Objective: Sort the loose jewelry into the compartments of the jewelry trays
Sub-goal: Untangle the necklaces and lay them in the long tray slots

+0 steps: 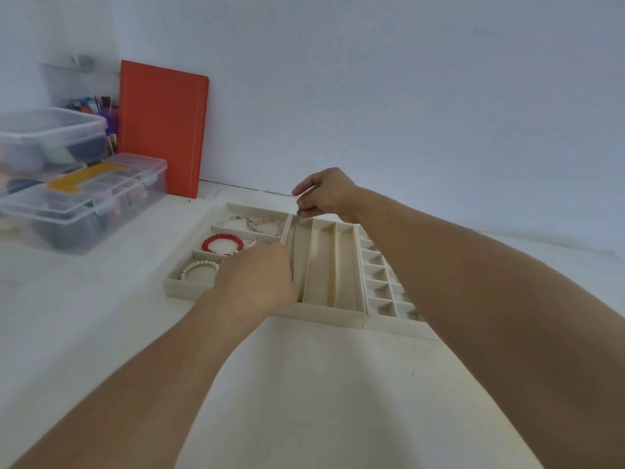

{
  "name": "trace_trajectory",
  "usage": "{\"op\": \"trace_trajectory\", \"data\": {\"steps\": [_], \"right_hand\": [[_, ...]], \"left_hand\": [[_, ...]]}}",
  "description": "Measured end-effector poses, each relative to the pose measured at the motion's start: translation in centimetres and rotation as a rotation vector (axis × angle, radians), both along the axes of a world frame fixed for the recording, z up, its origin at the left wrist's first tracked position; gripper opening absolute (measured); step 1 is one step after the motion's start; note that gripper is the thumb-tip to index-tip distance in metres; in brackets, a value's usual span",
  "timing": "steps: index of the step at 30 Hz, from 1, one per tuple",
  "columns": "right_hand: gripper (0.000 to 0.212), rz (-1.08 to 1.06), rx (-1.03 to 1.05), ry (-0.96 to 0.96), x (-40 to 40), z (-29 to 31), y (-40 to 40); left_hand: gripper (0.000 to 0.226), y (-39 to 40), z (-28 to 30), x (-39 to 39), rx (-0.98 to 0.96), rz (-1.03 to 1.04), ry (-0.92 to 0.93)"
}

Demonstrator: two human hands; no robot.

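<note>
Three cream jewelry trays stand side by side on the white table. The left tray (176,287) holds a red bead bracelet (222,242), a white pearl bracelet (199,267) and thin chain bracelets (252,223) at the back. A thin silver chain (293,252) hangs stretched along the leftmost long slot of the middle tray (324,314). My right hand (326,195) pinches its far end above the tray's back edge. My left hand (260,279) is at its near end, fingers hidden. The right tray (392,328) has several small square cells.
Two clear plastic storage boxes (81,198) are stacked at the left, with a cup of brushes (108,113) behind. An orange-red book (162,126) leans on the wall. The wall runs just behind the trays.
</note>
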State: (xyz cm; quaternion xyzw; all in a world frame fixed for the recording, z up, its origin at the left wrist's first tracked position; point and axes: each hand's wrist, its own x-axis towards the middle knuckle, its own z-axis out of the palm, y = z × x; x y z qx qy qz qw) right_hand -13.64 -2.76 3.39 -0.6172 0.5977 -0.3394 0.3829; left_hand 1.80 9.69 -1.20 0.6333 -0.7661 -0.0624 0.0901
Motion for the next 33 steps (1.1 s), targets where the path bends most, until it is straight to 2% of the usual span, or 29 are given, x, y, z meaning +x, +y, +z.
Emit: {"op": "trace_trajectory", "data": {"steps": [4,12,18,33], "right_hand": [[0.022,-0.007,-0.009,0.097,0.3,-1.0,-0.7],[0.024,-0.009,-0.014,0.328,1.1,-2.2,-1.8],[0.023,0.002,-0.038,0.436,1.5,-3.0,-2.0],[0.04,0.008,-0.215,0.718,2.1,-4.2,-2.1]], "left_hand": [[0.019,-0.2,0.1,0.1,-0.007,0.047,-0.007],[0.017,-0.6,0.3,0.2,0.098,0.076,0.081],[0.021,-0.9,0.2,0.2,0.102,0.092,0.067],[0.017,-1.0,0.1,0.1,0.126,0.113,0.107]]}}
